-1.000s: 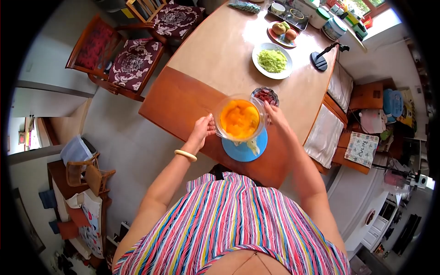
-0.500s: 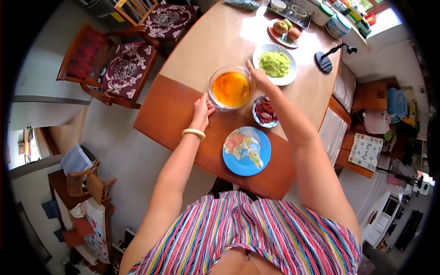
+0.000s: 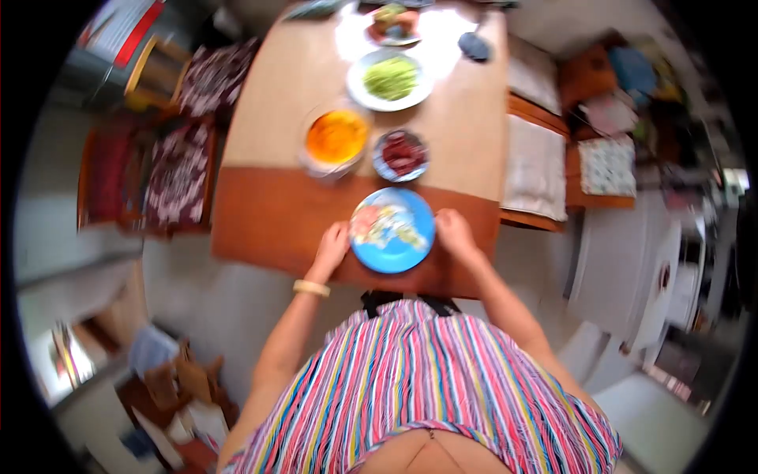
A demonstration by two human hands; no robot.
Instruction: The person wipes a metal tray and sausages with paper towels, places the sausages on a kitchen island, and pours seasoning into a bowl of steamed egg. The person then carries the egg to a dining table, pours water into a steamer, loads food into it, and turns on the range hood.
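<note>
A round blue plate (image 3: 391, 254) with a cartoon picture lies near the table's front edge. My left hand (image 3: 332, 243) is at the plate's left rim with its fingers curled. By the right rim is my right hand (image 3: 455, 231), also with fingers curled. Blur hides whether either hand touches the plate or holds anything. Beyond the plate, a patterned bowl holds dark red slices (image 3: 403, 153). To its left stands a clear glass bowl (image 3: 317, 165) with orange-yellow food (image 3: 337, 136) inside.
Farther back on the wooden table (image 3: 268, 103) are a white plate (image 3: 362, 95) of shredded green food (image 3: 390, 78) and a plate of round fruit. A dark stand base (image 3: 474, 47) sits at the far right. Chairs line the left side; a cushioned bench (image 3: 534, 168) is on the right.
Both hands have moved away from the glass bowl and come back to either side of the blue plate. The camera view has turned and shifted.
</note>
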